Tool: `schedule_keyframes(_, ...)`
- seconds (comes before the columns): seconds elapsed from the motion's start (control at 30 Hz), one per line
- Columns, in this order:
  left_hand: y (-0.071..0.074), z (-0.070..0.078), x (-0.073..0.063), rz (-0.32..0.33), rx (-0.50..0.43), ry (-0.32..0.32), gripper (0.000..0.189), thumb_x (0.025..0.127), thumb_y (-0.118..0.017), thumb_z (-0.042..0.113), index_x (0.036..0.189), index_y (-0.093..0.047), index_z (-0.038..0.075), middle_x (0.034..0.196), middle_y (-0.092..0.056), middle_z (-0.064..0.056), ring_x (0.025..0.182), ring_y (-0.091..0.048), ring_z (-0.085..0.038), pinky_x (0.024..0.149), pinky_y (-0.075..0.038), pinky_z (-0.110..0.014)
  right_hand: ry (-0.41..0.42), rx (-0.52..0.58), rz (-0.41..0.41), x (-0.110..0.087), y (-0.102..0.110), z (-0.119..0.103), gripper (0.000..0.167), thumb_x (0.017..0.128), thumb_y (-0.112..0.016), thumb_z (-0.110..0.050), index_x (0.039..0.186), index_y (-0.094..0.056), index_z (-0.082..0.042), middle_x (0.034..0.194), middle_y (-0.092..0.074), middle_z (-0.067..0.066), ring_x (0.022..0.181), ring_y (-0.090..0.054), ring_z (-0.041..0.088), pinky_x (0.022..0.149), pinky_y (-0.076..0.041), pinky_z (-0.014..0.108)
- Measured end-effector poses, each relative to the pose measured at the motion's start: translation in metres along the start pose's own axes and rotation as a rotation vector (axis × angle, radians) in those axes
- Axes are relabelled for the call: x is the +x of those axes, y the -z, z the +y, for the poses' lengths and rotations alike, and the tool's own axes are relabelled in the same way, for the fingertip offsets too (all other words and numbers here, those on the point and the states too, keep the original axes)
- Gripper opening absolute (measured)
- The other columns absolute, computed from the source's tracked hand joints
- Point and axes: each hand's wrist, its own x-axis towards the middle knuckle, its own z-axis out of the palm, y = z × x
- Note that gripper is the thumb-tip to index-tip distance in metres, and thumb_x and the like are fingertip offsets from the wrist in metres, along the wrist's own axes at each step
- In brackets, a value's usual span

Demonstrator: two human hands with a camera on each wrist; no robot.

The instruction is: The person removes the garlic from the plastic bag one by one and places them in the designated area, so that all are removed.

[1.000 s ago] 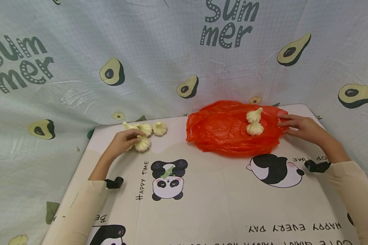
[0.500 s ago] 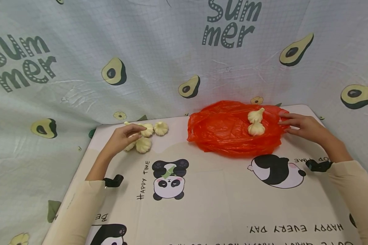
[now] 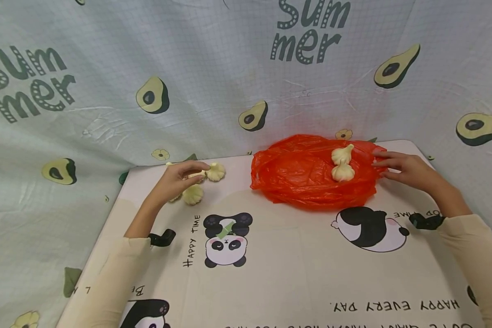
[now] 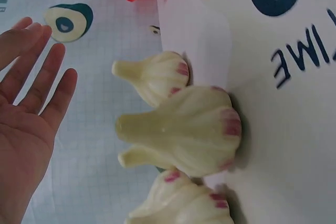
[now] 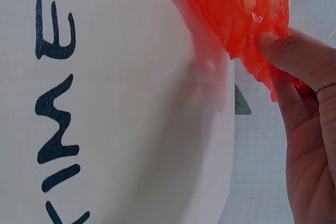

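My left hand [image 3: 174, 182] hovers over a group of pale garlic bulbs at the table's far left, its fingers reaching toward the rightmost bulb [image 3: 216, 172]. The front bulb [image 3: 193, 194] lies just below the thumb, and others are partly hidden by the hand. In the left wrist view that hand [image 4: 26, 124] has its fingers spread, apart from a large garlic bulb [image 4: 184, 129]. At the right, my right hand [image 3: 414, 173] pinches the edge of a red plastic bag [image 3: 295, 175] between thumb and fingers. Two garlic bulbs [image 3: 342, 172] rest on the bag near that hand.
The table [image 3: 279, 255] wears a cloth printed with pandas and lettering. Behind it hangs a pale curtain [image 3: 205, 68] with avocado prints, close to the table's back edge and the bag. Black straps [image 3: 426, 222] sit on both wrists.
My left hand has come up off the front garlic bulb and shifted right toward the rightmost one. The right hand keeps its hold on the bag in the same place.
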Motion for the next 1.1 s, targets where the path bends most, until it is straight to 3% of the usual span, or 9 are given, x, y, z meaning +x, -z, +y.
schedule_keyframes(0.13,-0.006,0.006,0.006,-0.015,-0.036,-0.008,0.027,0.097,-0.065,-0.003,0.124,-0.067,-0.005,0.127,-0.067,-0.020,0.125,-0.060,-0.027,0.107,-0.048,-0.037,-0.013,0.004,-0.011,0.001,0.000,0.000,0.036,0.079,-0.083,0.003,0.114,-0.076,0.000,0.134,-0.062,0.023,0.116,-0.059,0.045,0.087,-0.035,0.001)
schedule_keyframes(0.37,-0.019,0.008,0.017,-0.057,-0.039,-0.059,0.026,0.097,-0.065,-0.002,0.123,-0.069,-0.001,0.126,-0.068,-0.017,0.121,-0.062,-0.033,0.107,-0.048,-0.048,0.014,0.019,-0.002,0.002,-0.002,0.002,0.036,0.077,-0.083,0.005,0.113,-0.076,0.000,0.133,-0.062,0.023,0.115,-0.059,0.046,0.085,-0.025,-0.006)
schedule_keyframes(0.63,-0.034,0.012,0.029,-0.074,-0.073,-0.090,0.027,0.093,-0.066,-0.009,0.121,-0.069,-0.006,0.123,-0.069,-0.021,0.117,-0.063,-0.037,0.103,-0.050,-0.053,0.005,0.013,-0.015,0.002,-0.001,-0.002,0.036,0.079,-0.083,0.003,0.114,-0.075,0.000,0.134,-0.061,0.023,0.117,-0.058,0.046,0.085,-0.025,-0.005)
schedule_keyframes(0.77,-0.039,0.027,0.034,-0.093,-0.079,-0.087,0.027,0.094,-0.064,-0.011,0.120,-0.067,-0.011,0.123,-0.067,-0.027,0.118,-0.061,-0.043,0.104,-0.046,-0.060,-0.006,0.015,-0.023,0.003,0.000,-0.003,0.036,0.079,-0.083,0.003,0.114,-0.076,-0.001,0.135,-0.061,0.023,0.118,-0.058,0.046,0.086,-0.027,-0.004)
schedule_keyframes(0.97,-0.040,0.059,0.036,-0.128,-0.059,-0.070,0.025,0.096,-0.063,-0.007,0.121,-0.067,-0.009,0.123,-0.067,-0.026,0.119,-0.061,-0.041,0.105,-0.047,-0.056,0.048,0.008,-0.007,0.004,-0.002,0.000,0.036,0.078,-0.083,0.002,0.113,-0.076,-0.002,0.133,-0.062,0.022,0.116,-0.058,0.046,0.087,-0.023,-0.005)
schedule_keyframes(1.1,-0.044,0.062,0.042,-0.133,-0.061,-0.076,0.025,0.097,-0.063,-0.006,0.121,-0.067,-0.009,0.123,-0.067,-0.025,0.119,-0.062,-0.038,0.105,-0.047,-0.055,0.093,-0.001,0.006,0.006,-0.004,0.003,0.037,0.076,-0.084,0.002,0.112,-0.077,-0.003,0.131,-0.064,0.022,0.113,-0.058,0.044,0.089,-0.023,-0.004)
